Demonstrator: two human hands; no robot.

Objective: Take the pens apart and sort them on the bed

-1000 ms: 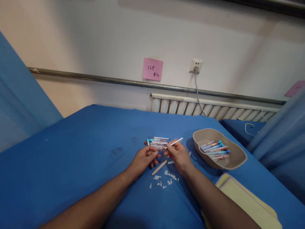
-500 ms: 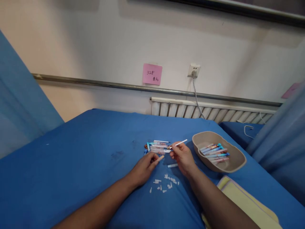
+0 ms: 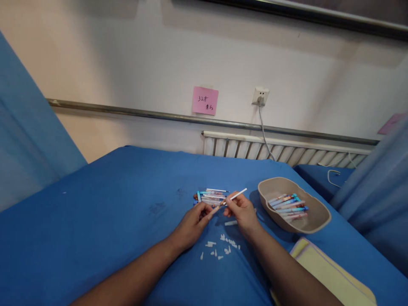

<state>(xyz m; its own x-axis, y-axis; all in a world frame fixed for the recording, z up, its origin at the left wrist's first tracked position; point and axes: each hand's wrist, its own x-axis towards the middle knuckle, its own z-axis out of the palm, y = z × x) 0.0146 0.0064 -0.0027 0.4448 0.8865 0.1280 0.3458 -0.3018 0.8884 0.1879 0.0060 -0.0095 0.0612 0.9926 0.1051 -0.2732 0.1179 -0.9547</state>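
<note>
My left hand (image 3: 195, 219) pinches a pale pen barrel (image 3: 216, 210) whose end points up and to the right. Between the fingers of my right hand (image 3: 241, 212) is a white pen refill (image 3: 238, 194), slanted, its dark tip down at the end of the barrel. Whether the tip is inside the barrel I cannot tell. Just behind my hands lies a pile of pen parts (image 3: 211, 196), with white refills and blue-topped barrels. A whitish tube (image 3: 230, 222) lies partly hidden under my right hand. Several small white tips (image 3: 228, 242) are scattered nearer to me.
At the right stands a beige bin (image 3: 314, 223) holding several pens (image 3: 289, 206). A folded yellow cloth (image 3: 331, 272) lies in front of it on the blue-covered table (image 3: 111, 204). Behind are a radiator (image 3: 245, 146) and a plugged-in socket (image 3: 260, 97); blue curtains (image 3: 28, 119) hang at the sides.
My right hand has moved left and slightly down with the refill, bringing its dark tip to the end of the barrel. My left hand stays nearly in place.
</note>
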